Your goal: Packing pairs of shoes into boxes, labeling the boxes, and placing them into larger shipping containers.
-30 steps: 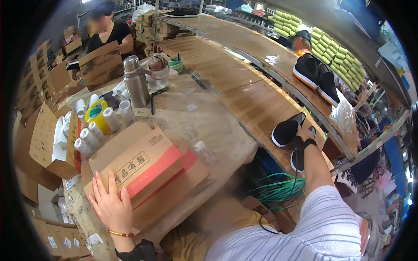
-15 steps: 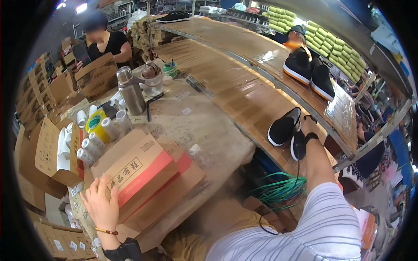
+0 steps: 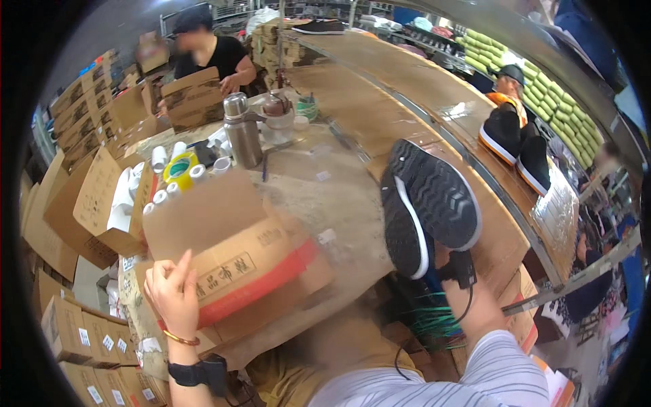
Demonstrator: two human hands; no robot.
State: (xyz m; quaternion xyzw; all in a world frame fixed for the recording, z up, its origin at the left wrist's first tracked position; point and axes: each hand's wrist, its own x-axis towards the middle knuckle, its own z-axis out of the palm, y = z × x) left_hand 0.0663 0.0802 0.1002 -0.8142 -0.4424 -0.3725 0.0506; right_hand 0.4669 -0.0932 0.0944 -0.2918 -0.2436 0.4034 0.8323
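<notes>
A brown cardboard shoebox (image 3: 271, 268) with a red band lies in front of me, its brown flap (image 3: 203, 210) raised and blurred. My left hand (image 3: 173, 292) is at the box's left end, fingers loosely bent and apart, with nothing visible between them. In my right hand is a pair of black cloth shoes (image 3: 434, 197) with white edges, held up to the right of the box. Their dark treaded soles face me, one overlapping the other. The shoes hide most of my right hand (image 3: 451, 261); its fingers do not show.
Beyond the box stand a steel thermos (image 3: 244, 139), yellow tape (image 3: 180, 168) and several white rolls. Another black pair (image 3: 505, 136) sits on the raised wooden shelf (image 3: 434, 112) at right. Cartons (image 3: 102, 339) crowd the left, and a co-worker (image 3: 210, 54) handles a carton at the back.
My right hand has lifted the shoes off the lower board and brought them left, soles turned toward me. The box's flap has risen. My view has shifted.
</notes>
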